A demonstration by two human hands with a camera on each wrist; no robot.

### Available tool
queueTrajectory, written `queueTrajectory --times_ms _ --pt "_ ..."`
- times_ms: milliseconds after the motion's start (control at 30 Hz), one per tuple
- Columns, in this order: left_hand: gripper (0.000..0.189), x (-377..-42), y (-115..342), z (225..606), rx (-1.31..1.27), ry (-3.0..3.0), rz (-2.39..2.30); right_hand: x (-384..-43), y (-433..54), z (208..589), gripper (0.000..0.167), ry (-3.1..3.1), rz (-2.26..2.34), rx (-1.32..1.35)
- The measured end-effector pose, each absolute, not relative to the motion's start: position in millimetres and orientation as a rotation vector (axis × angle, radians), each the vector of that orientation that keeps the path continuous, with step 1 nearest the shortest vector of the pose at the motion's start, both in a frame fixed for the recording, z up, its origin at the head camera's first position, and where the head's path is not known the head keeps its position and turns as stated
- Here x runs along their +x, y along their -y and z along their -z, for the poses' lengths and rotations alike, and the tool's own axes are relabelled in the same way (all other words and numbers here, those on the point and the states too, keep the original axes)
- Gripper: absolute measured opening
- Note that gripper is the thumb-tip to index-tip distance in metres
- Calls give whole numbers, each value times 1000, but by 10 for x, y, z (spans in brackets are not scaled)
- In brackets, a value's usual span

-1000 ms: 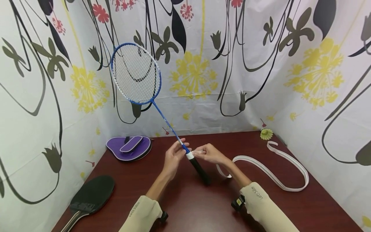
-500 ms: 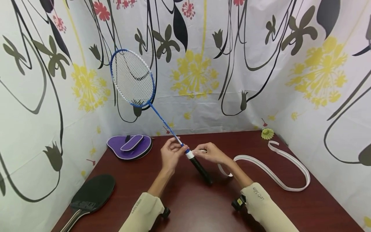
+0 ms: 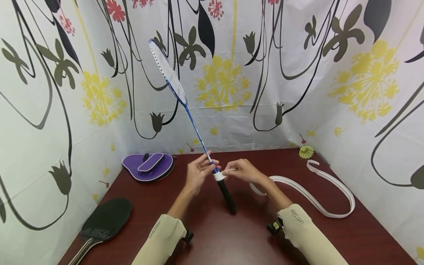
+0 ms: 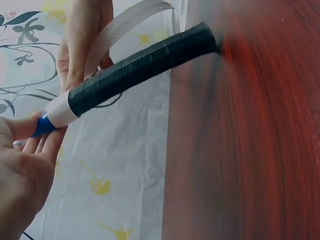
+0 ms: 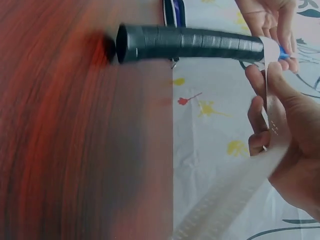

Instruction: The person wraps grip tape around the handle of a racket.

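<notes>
A blue and white badminton racket [image 3: 195, 129] slants up from the middle of the table, head uppermost. My left hand [image 3: 197, 173] pinches it between thumb and fingers at the blue cone above the grip. Black ridged wrap covers the handle [image 4: 145, 62], with a white band [image 4: 60, 111] round its top. Between thumb and fingers, my right hand [image 3: 243, 170] holds a white grip tape [image 5: 225, 192] taut, right where it meets that band. The tape's long tail [image 3: 298, 188] curves over the table to the right.
At the back left lies a purple paddle case [image 3: 150, 171]. A black table tennis paddle [image 3: 107, 217] is at the front left. A yellow shuttlecock [image 3: 306, 151] sits in the back right corner. Patterned white curtain [image 3: 225, 125] borders the dark red table [image 3: 228, 243] behind and at both sides.
The racket has turned about its shaft, so its head now shows nearly edge-on and stands more upright. My left fingers have shifted on the cone; the right hand has risen slightly with the tape.
</notes>
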State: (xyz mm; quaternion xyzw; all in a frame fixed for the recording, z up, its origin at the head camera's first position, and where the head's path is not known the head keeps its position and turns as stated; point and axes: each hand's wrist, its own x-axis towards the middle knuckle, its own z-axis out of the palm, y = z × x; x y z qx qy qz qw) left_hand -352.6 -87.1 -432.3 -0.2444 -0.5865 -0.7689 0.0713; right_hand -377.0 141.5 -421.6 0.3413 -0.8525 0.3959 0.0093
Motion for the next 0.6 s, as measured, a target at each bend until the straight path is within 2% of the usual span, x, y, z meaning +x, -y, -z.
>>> queueTrajectory --times_ms 233,600 --pt "56 -3545 873 4328 -869 1797 2365 -3752 -1439 4267 12 2621 -1235 1087" --pt "50 -3528 888 4406 -928 1728 2384 -3705 -1363 4292 13 2595 -1528 1263"
